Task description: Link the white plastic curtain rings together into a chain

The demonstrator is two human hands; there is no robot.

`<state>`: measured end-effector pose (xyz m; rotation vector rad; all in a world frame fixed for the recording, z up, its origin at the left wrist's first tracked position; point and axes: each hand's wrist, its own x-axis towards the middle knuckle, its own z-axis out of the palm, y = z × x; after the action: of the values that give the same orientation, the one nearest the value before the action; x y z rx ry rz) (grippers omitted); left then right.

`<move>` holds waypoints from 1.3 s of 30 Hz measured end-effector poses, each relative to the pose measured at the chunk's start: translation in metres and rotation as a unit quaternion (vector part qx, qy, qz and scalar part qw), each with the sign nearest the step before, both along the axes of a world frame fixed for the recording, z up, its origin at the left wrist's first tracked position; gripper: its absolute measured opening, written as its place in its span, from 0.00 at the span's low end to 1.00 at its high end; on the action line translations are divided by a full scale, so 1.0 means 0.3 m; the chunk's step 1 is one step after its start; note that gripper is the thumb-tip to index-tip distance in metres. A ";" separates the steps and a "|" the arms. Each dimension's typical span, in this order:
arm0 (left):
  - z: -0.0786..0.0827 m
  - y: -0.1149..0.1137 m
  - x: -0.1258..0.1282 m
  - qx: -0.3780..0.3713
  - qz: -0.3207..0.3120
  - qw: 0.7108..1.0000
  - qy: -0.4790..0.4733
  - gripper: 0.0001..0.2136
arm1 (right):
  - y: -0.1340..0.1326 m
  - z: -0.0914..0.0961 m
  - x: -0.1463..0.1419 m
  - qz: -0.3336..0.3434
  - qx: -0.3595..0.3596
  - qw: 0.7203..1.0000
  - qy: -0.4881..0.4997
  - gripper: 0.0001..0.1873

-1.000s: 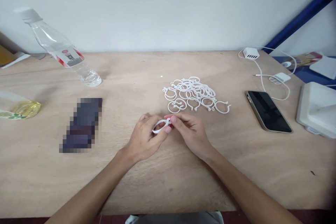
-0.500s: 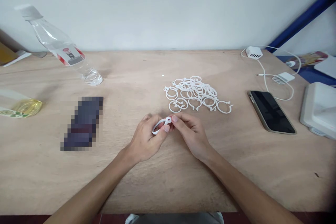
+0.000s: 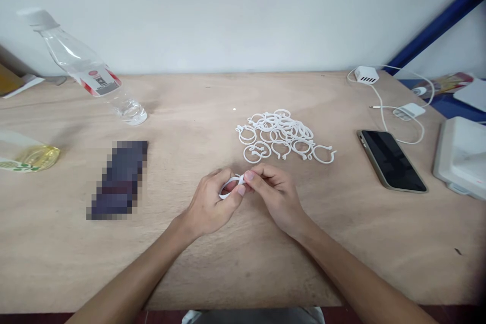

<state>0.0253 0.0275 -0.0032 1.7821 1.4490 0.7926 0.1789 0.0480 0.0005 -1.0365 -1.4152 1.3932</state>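
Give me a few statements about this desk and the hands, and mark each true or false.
1. The left hand and the right hand pinch one white ring between their fingers. True.
2. The phone has a lit screen. False: the screen is dark.
3. The pile of rings lies on the table just beyond the hands. True.
4. The water bottle stands at the right end of the table. False: it stands at the far left.
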 end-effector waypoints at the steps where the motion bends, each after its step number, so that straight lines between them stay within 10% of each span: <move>1: 0.002 0.001 -0.001 -0.003 0.003 1.000 0.000 0.16 | 0.007 -0.002 0.009 -0.015 0.015 0.999 -0.025 0.15; 6: 0.008 0.004 -0.010 -0.003 0.023 1.000 0.004 0.16 | 0.061 -0.040 0.077 -0.132 0.225 0.927 -0.270 0.09; 10: 0.007 0.004 -0.014 0.001 0.023 1.000 0.011 0.15 | 0.073 -0.077 0.091 -0.067 0.297 0.873 -0.382 0.09; 18: 0.000 0.008 -0.014 0.081 0.037 0.988 0.125 0.10 | 0.065 -0.069 0.071 -0.079 0.324 0.887 -0.319 0.08; 24: -0.014 0.001 -0.025 0.200 0.021 0.955 0.218 0.28 | 0.062 -0.035 0.072 -0.128 0.130 0.966 -0.183 0.07; 33: -0.007 0.015 -0.023 0.152 0.076 0.977 0.128 0.15 | 0.031 -0.056 0.048 0.012 0.396 0.868 -0.298 0.09; 39: 0.002 0.019 -0.017 0.139 0.092 0.984 0.071 0.17 | 0.015 -0.061 0.038 0.018 0.378 0.901 -0.210 0.13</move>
<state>0.0203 0.0331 -0.0027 1.9646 1.6824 1.0204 0.1902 0.0524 -0.0178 -0.7981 -2.0624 0.5256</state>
